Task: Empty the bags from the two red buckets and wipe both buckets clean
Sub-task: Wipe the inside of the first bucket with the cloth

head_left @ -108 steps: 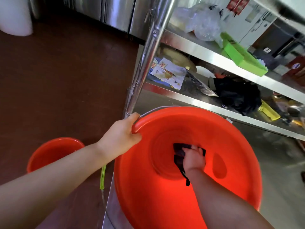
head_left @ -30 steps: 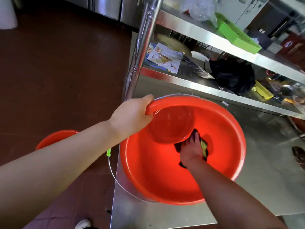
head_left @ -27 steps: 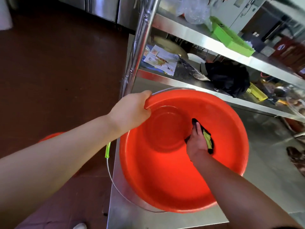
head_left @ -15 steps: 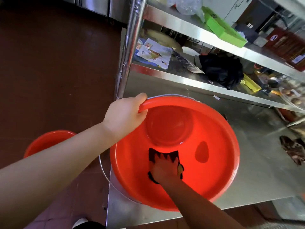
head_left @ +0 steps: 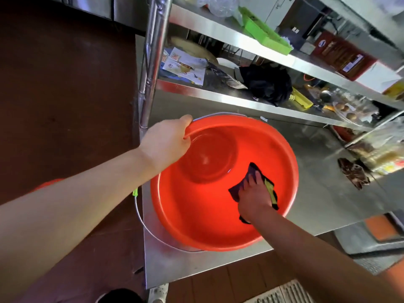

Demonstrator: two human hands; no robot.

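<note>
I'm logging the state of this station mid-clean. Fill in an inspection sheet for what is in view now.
Surface: steel table, bare metal beside the bucket.
Job's things: red bucket on the table, no bag inside; dark cloth against its inner wall; second red bucket on the floor, mostly hidden.
Clutter: papers, black bag and green tray on the shelves; brown rag on the table.
Grippers: left hand grips the rim; right hand presses the cloth.
Cables: nothing seen.
Surroundings: dark floor.

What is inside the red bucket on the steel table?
Inside the red bucket, the right hand presses a dark cloth to the wall. No bag is visible. The wall under cloth and hand is covered.
</note>
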